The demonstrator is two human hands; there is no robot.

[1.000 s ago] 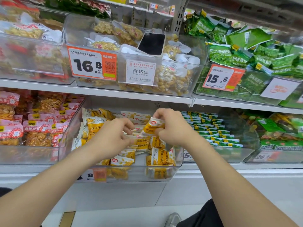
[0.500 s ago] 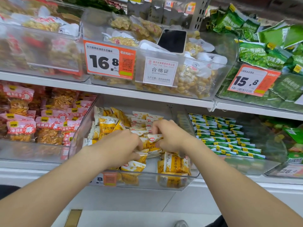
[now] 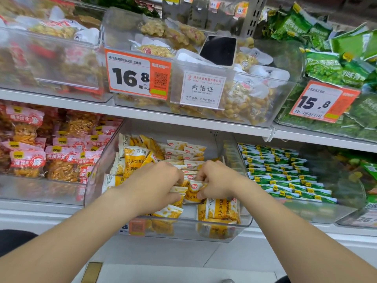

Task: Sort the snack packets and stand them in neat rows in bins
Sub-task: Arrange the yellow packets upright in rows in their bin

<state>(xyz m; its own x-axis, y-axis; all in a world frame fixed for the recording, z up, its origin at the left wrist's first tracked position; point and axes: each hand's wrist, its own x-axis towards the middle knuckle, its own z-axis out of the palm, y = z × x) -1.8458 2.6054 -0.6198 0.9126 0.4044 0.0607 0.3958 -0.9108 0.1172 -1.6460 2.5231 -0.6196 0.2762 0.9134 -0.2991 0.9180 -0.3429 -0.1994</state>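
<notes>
Landmark: the clear middle bin (image 3: 189,222) is sitting on the lower shelf, and every place below is given relative to it.
Left hand: the left hand (image 3: 155,186) is reaching into the middle bin near its centre. Its fingers are curling round a bunch of yellow packets (image 3: 177,190) and gripping them firmly, not released.
Right hand: the right hand (image 3: 217,180) is reaching in just beside the left one. It is pinching a small packet (image 3: 192,187) between thumb and fingertips, and the two hands are nearly touching.
Task goods, back: the back rows (image 3: 183,154) of yellow packets are standing upright at the rear of the middle bin.
Task goods, left: loose packets (image 3: 132,160) are lying tilted against its left wall.
Task goods, front: front packets (image 3: 222,209) are leaning in its front right corner.
Right neighbour: green packets (image 3: 281,174) are standing in tidy rows in the bin to the right of the middle bin.
Left neighbour: red packets (image 3: 28,160) are lying heaped in the bin to its left.
Above: a phone (image 3: 219,50) is lying screen up on bagged nuts in the bin directly above — a price tag (image 3: 130,76) reading 16.8 is hanging on that bin's front.
</notes>
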